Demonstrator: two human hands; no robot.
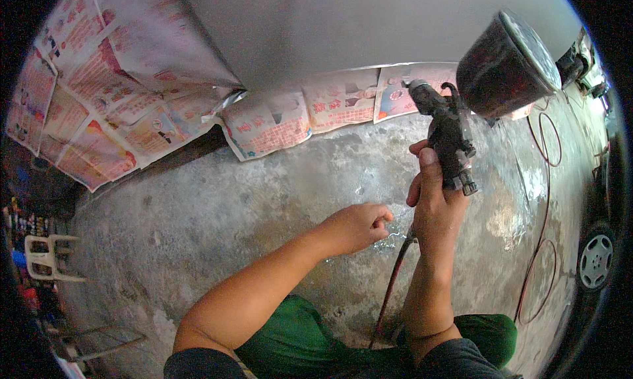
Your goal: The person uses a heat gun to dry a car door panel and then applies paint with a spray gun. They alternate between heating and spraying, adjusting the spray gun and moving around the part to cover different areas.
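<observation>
My right hand is wrapped round a dark spray gun, its thumb and fingers partly showing on the grip. On top of the gun sits a large dark paint cup, tilted, with a pale lid. The nozzle points up and left, towards a smooth grey panel. A reddish air hose runs down from below the gun past my right forearm. To the left, my left hand hangs in the air with its fingers curled in, and I see nothing in it.
Printed masking paper covers the surface at the left and hangs along the panel's lower edge. Loops of thin red hose lie on the stained concrete floor at the right, near a car wheel. A plastic chair stands far left.
</observation>
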